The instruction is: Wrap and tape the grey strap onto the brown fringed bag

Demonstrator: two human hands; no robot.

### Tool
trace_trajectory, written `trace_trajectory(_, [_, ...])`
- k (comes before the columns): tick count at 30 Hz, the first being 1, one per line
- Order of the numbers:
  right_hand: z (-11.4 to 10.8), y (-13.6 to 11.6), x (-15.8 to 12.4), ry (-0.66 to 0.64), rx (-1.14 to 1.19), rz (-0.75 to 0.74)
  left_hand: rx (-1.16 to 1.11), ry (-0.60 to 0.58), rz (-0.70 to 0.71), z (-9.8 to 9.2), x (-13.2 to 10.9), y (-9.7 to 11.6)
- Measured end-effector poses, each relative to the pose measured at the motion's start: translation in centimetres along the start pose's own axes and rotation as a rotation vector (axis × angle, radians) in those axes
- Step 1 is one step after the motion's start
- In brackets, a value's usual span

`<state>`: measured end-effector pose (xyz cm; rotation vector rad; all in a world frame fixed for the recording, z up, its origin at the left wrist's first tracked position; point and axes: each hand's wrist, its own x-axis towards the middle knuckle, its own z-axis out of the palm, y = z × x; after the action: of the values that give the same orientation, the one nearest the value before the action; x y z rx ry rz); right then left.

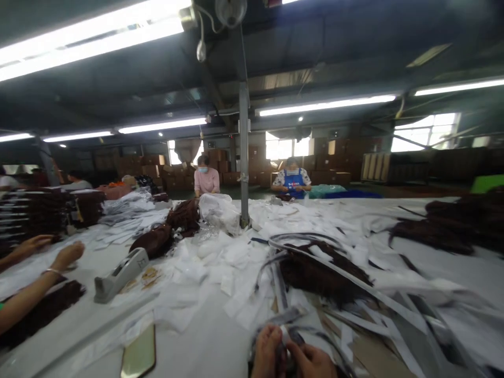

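At the bottom edge, my left hand [268,350] is closed, its fingers curled around a small white piece [284,335]. My right hand [313,362] comes in from the other side, its thumb and fingers pinched against that same piece. Blur and my fingers hide what exactly it is. Grey strips [281,294] run up from beside my hands onto the table. Beyond them lies a dark brown fringed or furry bundle [326,273], with a long pale strip crossing over it.
White paper and plastic scraps [189,273] cover much of the table. At left are a phone [138,353], a grey tape dispenser [120,275] and a person's hands [65,257]. A metal post [244,157] rises mid-table. Two people sit opposite. Brown bundles [437,231] lie right.
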<state>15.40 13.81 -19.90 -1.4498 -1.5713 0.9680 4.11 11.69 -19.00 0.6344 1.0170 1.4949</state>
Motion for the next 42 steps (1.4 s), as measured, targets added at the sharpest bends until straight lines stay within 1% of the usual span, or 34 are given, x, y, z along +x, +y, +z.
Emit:
trace_trajectory(2, [0.1, -0.5, -0.9, 0.02, 0.013, -0.058, 0.018, -0.046, -0.04, -0.3, -0.7, 0.1])
trace_trajectory(4, [0.1, -1.3, -1.7, 0.026, 0.025, -0.108, 0.031, -0.083, -0.041, -0.7, -1.0, 0.3])
trace_trajectory(6, [-0.1, -1.9, -2.4, 0.033, 0.036, -0.127, 0.049, -0.108, -0.034, -0.9, -1.1, 0.3])
trace_trajectory(11, [0.0, -2.1, -2.9, 0.061, 0.086, -0.072, 0.112, -0.139, -0.017, -1.1, -1.1, -0.1])
trace_trajectory(16, [0.1, -1.6, -2.4, 0.057, 0.213, 0.044, 0.212, -0.183, 0.026, -1.1, -1.5, -0.2])
trace_trajectory(18, [-0.2, -1.8, -2.3, 0.006, 0.317, 0.083, 0.244, -0.162, 0.059, -1.1, -1.5, -0.3])
trace_trajectory(21, [-0.8, -2.2, -2.6, -0.135, 0.516, 0.129, 0.259, -0.11, 0.107, -1.0, -1.5, -0.7])
trace_trajectory(24, [-1.3, -2.3, -3.2, -0.254, 0.723, 0.201, 0.29, -0.154, 0.14, -1.0, -1.5, -1.0])
trace_trajectory(29, [-1.8, -1.8, -4.0, -0.342, 1.025, 0.323, 0.419, -0.2, 0.228, -1.3, -1.4, -0.6])
trace_trajectory(32, [-2.0, -1.6, -4.0, -0.428, 1.223, 0.424, 0.472, -0.238, 0.251, -1.3, -1.2, -0.1])
trace_trajectory(35, [-1.9, -1.5, -3.7, -0.467, 1.255, 0.458, 0.483, -0.25, 0.256, -1.1, -0.9, 0.0])
trace_trajectory(38, [-1.5, -1.2, -3.1, -0.461, 1.176, 0.42, 0.462, -0.255, 0.219, -0.9, -1.0, -0.1])
trace_trajectory(40, [-1.1, -1.0, -2.8, -0.458, 1.114, 0.372, 0.467, -0.21, 0.203, -0.8, -1.2, -0.2])
trace_trajectory(42, [-0.9, -0.7, -2.5, -0.437, 1.101, 0.344, 0.5, -0.145, 0.212, -0.6, -1.4, -0.3])
